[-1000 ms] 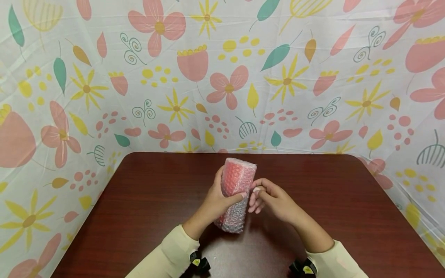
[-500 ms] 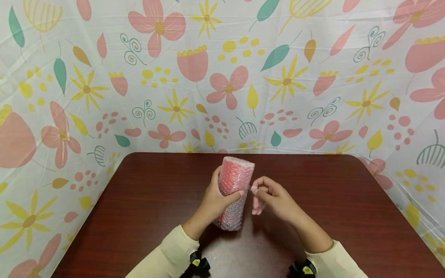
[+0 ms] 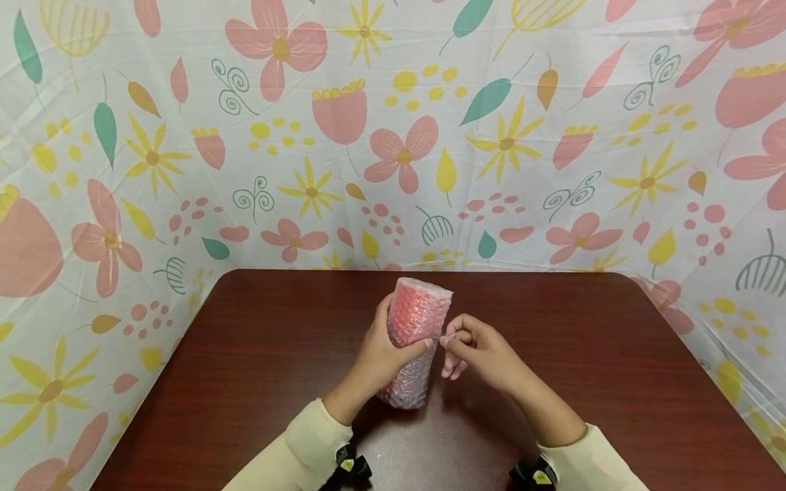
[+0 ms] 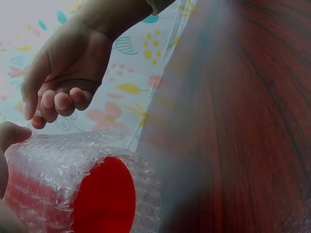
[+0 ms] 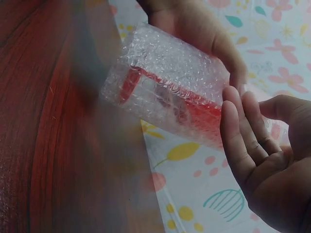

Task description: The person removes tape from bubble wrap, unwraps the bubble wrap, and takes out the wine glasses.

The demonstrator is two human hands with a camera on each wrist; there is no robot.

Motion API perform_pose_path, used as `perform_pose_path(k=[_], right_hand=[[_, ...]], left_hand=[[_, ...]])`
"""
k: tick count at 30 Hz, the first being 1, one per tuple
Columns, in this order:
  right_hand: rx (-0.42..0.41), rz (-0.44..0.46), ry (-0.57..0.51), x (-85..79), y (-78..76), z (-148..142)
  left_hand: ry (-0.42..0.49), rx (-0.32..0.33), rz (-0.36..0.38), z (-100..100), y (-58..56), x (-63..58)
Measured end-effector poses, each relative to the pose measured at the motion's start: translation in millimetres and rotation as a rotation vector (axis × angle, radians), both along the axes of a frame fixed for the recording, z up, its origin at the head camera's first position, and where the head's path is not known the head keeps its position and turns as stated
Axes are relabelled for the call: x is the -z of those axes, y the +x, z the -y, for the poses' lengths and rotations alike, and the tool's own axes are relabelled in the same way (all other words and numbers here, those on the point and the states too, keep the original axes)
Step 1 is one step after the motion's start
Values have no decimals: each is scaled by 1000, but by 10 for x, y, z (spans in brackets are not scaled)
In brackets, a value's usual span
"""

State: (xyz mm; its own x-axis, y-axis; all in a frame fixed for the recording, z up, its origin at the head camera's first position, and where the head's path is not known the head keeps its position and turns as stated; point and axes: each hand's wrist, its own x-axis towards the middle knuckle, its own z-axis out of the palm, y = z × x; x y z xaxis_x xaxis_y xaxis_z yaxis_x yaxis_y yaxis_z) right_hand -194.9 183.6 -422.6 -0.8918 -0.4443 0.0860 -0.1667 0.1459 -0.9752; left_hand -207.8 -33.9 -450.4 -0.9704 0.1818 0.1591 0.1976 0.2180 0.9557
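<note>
A red, roughly cylindrical package in clear bubble wrap is held tilted over the table. My left hand grips it from the left, with the thumb across its front and the other fingers behind. On the opposite side, my right hand pinches with thumb and index finger right at the wrap's side edge; the bit between the tips is too small to make out. The left wrist view shows one red end of the package inside the bubble wrap. In the right wrist view, the other right-hand fingers extend beside the wrap.
A dark reddish-brown wooden table with rounded far corners lies beneath the hands. Behind it and along both sides hangs a white cloth printed with flowers and leaves. Black bands with bows show at the sleeve cuffs.
The package shifted slightly left, then back a little to the right. My right fingertips drew slightly away from the wrap and are now back at its edge. The left hand keeps its grip.
</note>
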Motion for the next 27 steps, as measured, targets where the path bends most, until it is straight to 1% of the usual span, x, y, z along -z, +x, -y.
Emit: perform_pose_path(k=[3, 13, 19, 27], right_hand=[[-14, 1, -9, -9, 5, 6], [-39, 2, -10, -6, 24, 32], [-37, 3, -3, 2, 29, 42], [-38, 25, 0, -4, 46, 60]], left_hand=[[-13, -10, -2, -4, -2, 6], [-53, -53, -62, -22, 1, 4], [-88, -99, -108, -29, 6, 15], [-142, -152, -145, -34, 15, 26]])
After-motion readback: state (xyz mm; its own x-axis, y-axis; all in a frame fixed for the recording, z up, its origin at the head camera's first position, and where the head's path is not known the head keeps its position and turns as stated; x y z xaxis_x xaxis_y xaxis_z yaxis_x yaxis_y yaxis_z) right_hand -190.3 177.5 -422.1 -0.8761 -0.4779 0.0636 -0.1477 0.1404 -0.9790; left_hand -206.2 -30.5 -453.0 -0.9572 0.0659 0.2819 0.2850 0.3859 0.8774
